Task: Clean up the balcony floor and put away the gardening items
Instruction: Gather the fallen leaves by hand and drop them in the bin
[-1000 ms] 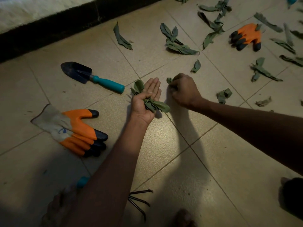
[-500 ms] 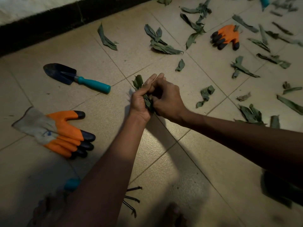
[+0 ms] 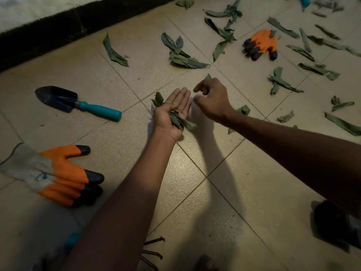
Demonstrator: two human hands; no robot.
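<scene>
While leaves are gathered from a tiled balcony floor (image 3: 224, 192), a small bundle of leaves (image 3: 176, 119) is carried in the upturned left hand (image 3: 172, 112), seen from the head camera. The step is judged best done by keeping that palm level and cupped, so that nothing slides off, and by feeding each new leaf under the thumb before the next is fetched. The left fingers (image 3: 182, 95) are held nearly straight and close together, with the bundle lying across the palm and sticking out at both sides; whether the thumb presses on it cannot be told. The right hand (image 3: 213, 99) is held just beside the left, knuckles up, its fingers loosely curled and nothing seen in them. A single leaf (image 3: 208, 76) lies just beyond it, and many more are scattered further off. A trowel (image 3: 78, 101), a near glove (image 3: 56, 173) and a far glove (image 3: 261, 45) are yet to be put away.
</scene>
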